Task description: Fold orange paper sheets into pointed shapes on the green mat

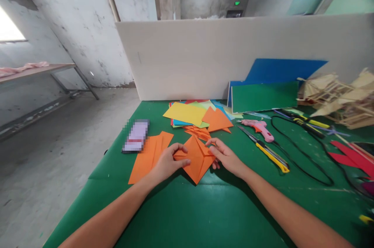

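A folded sheet of orange origami paper (195,160) is held between my two hands, its corner pointing toward me and creases running across it. My left hand (171,159) pinches its left corner, thumb on top. On the opposite corner, my right hand (224,154) grips with thumb and fingers, some of them behind the paper. Flat orange sheets (143,166) lie to the left, partly under my left hand. Just beyond the held piece are small folded orange pieces (200,132) and a larger orange piece (216,119).
Coloured paper (184,113) is stacked at the back. A phone (136,135) lies on the left. To the right are a pink glue gun (258,128) with a black cord, a yellow utility knife (271,156) and red strips (350,156). A wooden model (336,96) stands far right.
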The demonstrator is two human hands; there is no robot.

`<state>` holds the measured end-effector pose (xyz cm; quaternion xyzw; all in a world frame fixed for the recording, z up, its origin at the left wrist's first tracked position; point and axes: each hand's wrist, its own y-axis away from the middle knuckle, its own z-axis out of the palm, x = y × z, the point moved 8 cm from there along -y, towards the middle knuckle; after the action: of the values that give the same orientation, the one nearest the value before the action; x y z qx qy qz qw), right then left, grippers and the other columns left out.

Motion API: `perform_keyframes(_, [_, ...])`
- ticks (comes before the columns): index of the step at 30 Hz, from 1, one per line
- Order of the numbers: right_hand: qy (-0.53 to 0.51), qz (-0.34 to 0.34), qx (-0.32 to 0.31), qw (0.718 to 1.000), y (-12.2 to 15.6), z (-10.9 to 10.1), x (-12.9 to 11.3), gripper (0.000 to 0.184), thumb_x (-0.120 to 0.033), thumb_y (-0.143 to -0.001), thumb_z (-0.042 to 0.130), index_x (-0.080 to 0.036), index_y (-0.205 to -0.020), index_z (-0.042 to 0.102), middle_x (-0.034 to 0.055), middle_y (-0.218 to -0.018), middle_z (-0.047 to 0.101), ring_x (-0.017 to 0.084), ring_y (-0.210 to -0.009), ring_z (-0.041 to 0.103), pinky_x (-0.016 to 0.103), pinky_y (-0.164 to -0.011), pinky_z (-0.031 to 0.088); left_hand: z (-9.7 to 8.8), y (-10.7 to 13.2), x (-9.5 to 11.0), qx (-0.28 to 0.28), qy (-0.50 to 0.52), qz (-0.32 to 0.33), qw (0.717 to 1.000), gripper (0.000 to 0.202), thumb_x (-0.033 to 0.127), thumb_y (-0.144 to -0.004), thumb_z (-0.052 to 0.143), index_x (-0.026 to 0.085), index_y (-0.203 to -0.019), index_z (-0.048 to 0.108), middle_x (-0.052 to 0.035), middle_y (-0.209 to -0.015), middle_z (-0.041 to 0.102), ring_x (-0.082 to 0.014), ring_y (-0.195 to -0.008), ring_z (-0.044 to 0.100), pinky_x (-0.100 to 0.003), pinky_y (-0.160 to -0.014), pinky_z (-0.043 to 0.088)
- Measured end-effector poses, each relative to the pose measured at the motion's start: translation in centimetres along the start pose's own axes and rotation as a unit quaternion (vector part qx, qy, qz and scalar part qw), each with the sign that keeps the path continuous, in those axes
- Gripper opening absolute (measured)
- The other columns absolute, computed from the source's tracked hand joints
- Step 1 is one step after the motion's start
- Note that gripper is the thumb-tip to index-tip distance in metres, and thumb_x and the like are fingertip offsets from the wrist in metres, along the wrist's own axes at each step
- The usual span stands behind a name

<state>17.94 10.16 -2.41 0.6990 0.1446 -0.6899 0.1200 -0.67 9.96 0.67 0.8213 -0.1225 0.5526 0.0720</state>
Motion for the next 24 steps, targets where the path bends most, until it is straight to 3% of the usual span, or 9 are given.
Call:
perform_keyframes(6, [-0.003,0.01,-0.046,0.999,0.45,1.11,-0.38,0.034,-0.046,-0.083,0.062,-0.024,-0.1,0.043,-0.0081,-0.065,0.054,0.006,-0.04,0.053,0.016,-0.037,0.035,0.49,0.04,-0.53,-0.02,0.011,-0.017,1.0,0.032,0.036,-0.067,0.073,0.019,-0.092,0.061,-0.0013,-0.095,0.063,-0.0155,-0.077,0.059,-0.025,-0.068,0.048])
perform_keyframes(13, [-0.007,0.032,-0.037,0.999,0.49,0.8,-0.17,0.031,-0.041,-0.079,0.068,-0.021,-0.092,0.048,-0.0084,-0.062,0.052,0.005,-0.04,0.053,0.014,-0.037,0.035,0.75,0.16,-0.46,-0.043,0.023,-0.018,0.999,0.03,0.031,-0.065,0.075,0.019,-0.089,0.062,-0.002,-0.096,0.062,-0.0182,-0.087,0.058,-0.026,-0.073,0.047])
perform_keyframes(24, [-0.02,0.036,-0.036,0.998,0.56,0.94,-0.24,0.031,-0.041,-0.079,0.069,-0.02,-0.094,0.053,-0.0084,-0.057,0.052,0.005,-0.039,0.052,0.014,-0.037,0.034,0.28,0.16,-0.6,-0.059,0.031,-0.045,0.997,0.026,0.031,-0.064,0.075,0.018,-0.083,0.062,0.0006,-0.079,0.06,-0.0148,-0.072,0.058,-0.025,-0.066,0.047])
